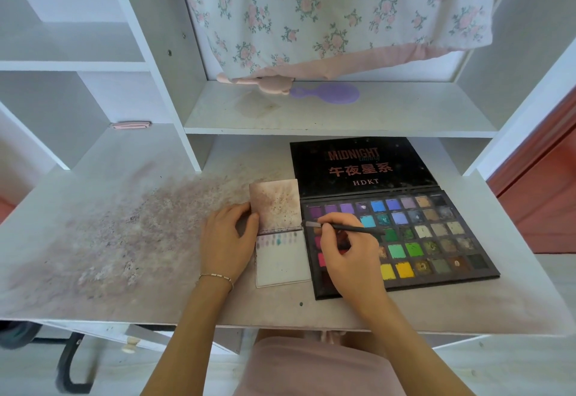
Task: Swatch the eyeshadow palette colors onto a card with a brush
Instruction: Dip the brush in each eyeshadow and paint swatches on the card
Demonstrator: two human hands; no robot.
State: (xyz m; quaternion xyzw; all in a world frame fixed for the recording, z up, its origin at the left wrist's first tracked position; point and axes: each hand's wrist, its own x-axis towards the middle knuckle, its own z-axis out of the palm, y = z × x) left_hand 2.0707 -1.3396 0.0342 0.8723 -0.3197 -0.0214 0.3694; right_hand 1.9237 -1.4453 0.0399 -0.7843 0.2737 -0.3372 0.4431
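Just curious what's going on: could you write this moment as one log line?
left hand steadies card | right hand holds brush | bristles at card's edge | palette open

On me: both forearms bare with no sleeves showing, a thin beaded bracelet (217, 277) of pale and metallic links round my left wrist, and a dusty pink garment (314, 367) across my lap.

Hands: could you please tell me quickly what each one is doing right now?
Left hand: open, fingers resting on the swatch card.
Right hand: closed, pinching the makeup brush.
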